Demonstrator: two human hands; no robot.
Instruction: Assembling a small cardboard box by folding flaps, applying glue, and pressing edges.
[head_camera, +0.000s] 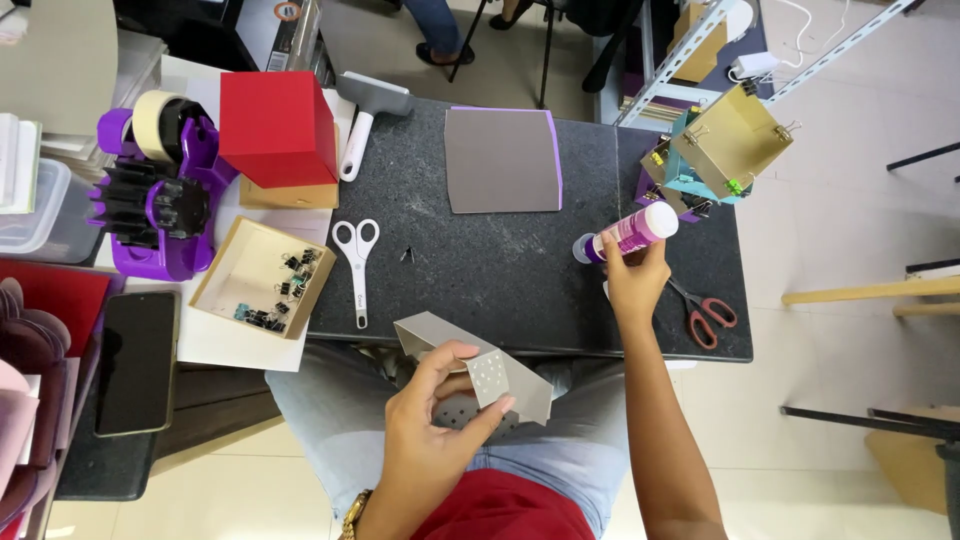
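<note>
My left hand (440, 405) holds a folded grey card piece (480, 365) over my lap, thumb and fingers pinching a flap dotted with small glue spots. My right hand (635, 280) reaches out over the dark table (480, 260) and grips a purple-and-white glue stick (630, 233) lying tilted, its white end pointing right. A small round cap (582, 248) sits at the stick's left end. A flat grey card with a purple edge (500, 160) lies on the table further back.
White scissors (357, 265) and red-handled scissors (705, 312) lie on the table. A shallow box of binder clips (262, 277), a red box (278, 125), a purple tape dispenser (160, 190), a phone (135, 360) and a clipped gold box (725, 145) surround the work area.
</note>
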